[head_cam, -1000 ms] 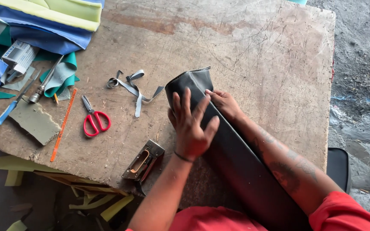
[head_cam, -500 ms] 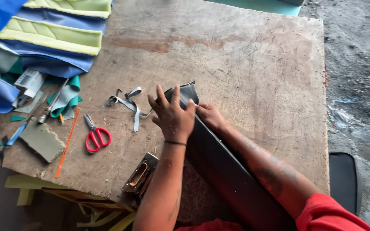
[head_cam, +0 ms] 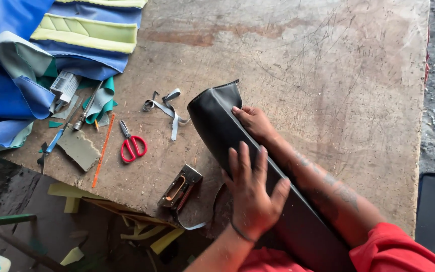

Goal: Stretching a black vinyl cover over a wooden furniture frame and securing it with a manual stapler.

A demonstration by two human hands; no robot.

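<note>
A long black cover [head_cam: 217,126], smooth like leather, lies diagonally from the middle of the frame to the lower right, on the worn wooden bench [head_cam: 328,75]. My left hand [head_cam: 254,194] presses flat on it with spread fingers. My right hand [head_cam: 252,122] lies open against its right edge. Left of it are a metal stapler [head_cam: 179,189] and red scissors [head_cam: 133,146].

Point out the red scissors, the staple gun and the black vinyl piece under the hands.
red scissors [head_cam: 133,146], head view, on the handles.
staple gun [head_cam: 179,187], head view, on its body.
black vinyl piece [head_cam: 212,118], head view, on its far end.
</note>
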